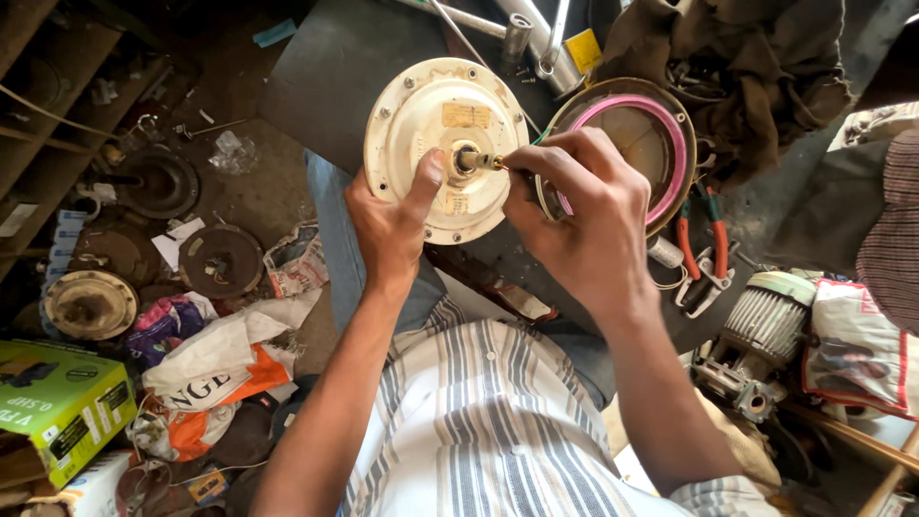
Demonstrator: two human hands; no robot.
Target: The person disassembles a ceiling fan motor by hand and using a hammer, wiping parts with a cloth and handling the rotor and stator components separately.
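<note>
Gripping cream motor housing — both hands

Red-handled pliers lie just right of the fingers, a finned motor core below them, rusty round covers well left on the floor, a green carton far lower left, metal tubes above.
</note>
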